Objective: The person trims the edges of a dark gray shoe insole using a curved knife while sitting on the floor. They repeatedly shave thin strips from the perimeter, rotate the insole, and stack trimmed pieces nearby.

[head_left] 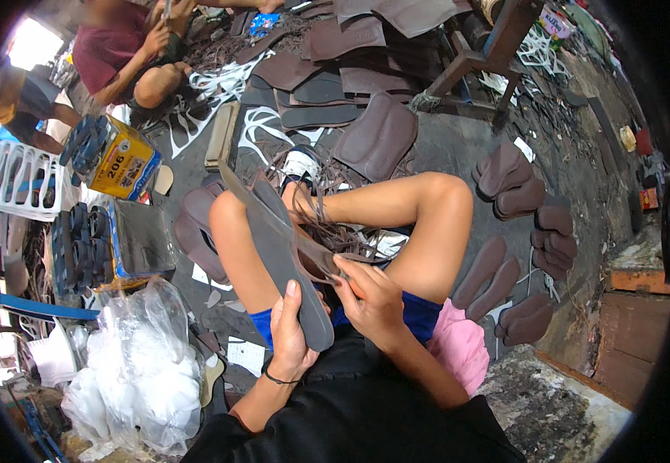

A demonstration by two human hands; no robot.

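My left hand (290,333) grips the near end of a long grey shoe sole (273,248) that slants up and away over my left knee. My right hand (370,297) is closed on a small orange-handled tool (355,287), pressed to the sole's right edge where a brown leather piece (321,258) and thin brown straps (350,245) lie against it. Both hands sit over my lap, between my bare knees. A dark band circles my left wrist.
Brown sole pieces (505,270) lie in rows on the floor to the right. A larger brown sheet (377,135) and white offcuts (258,127) are ahead. Clear plastic bags (142,363) sit at left, beside a yellow box (123,163) and white crate (18,181). Another seated person (123,54) works at far left.
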